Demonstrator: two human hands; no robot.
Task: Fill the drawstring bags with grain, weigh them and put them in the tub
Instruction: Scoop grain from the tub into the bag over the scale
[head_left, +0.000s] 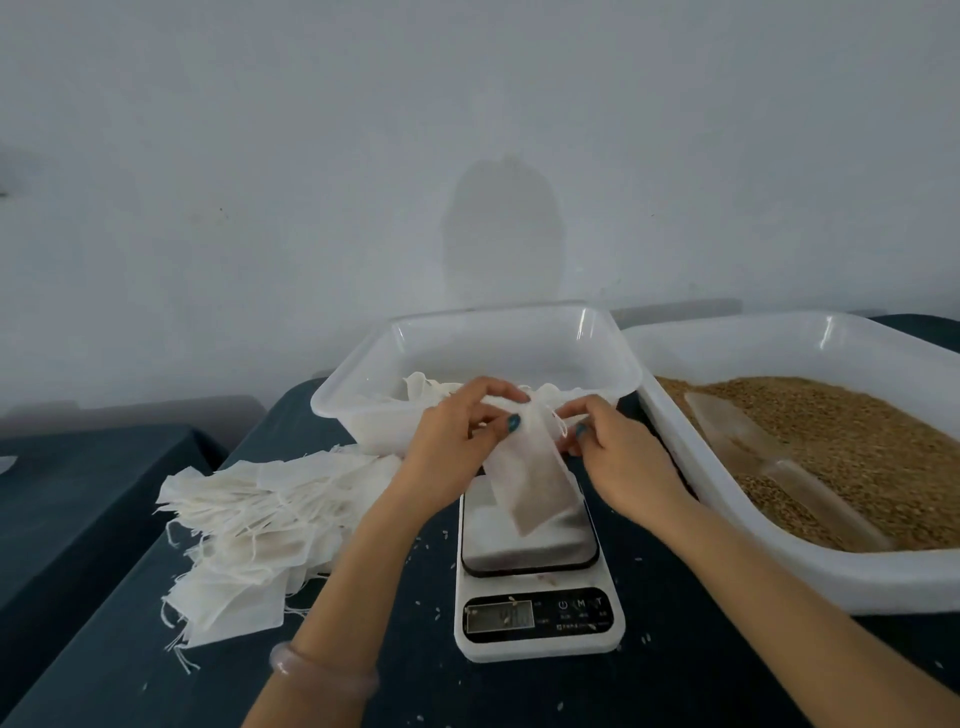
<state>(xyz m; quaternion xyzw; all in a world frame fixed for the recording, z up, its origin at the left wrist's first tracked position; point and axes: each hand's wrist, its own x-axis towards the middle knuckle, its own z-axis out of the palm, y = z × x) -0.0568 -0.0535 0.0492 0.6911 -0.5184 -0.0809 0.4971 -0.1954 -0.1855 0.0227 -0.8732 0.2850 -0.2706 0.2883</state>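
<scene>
1. Pinching the top of a drawstring bag (537, 480) with curled left hand (460, 447).
2. Pinching the same top with right hand (621, 460).
3. Hanging over the scale (537, 623), near the tub (358, 410).

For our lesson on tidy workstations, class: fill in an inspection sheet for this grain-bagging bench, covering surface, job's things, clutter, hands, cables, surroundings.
Surface: dark cloth-covered table.
Job's things: drawstring bag held over the scale, reading blurred; tub with stowed bags; grain tray with scoop; pile of empty bags at left.
Clutter: loose grains scattered on the cloth.
Hands: left hand and right hand both pinch the bag's top.
Cables: nothing seen.
Surroundings: plain wall behind; second dark table at left.
</scene>
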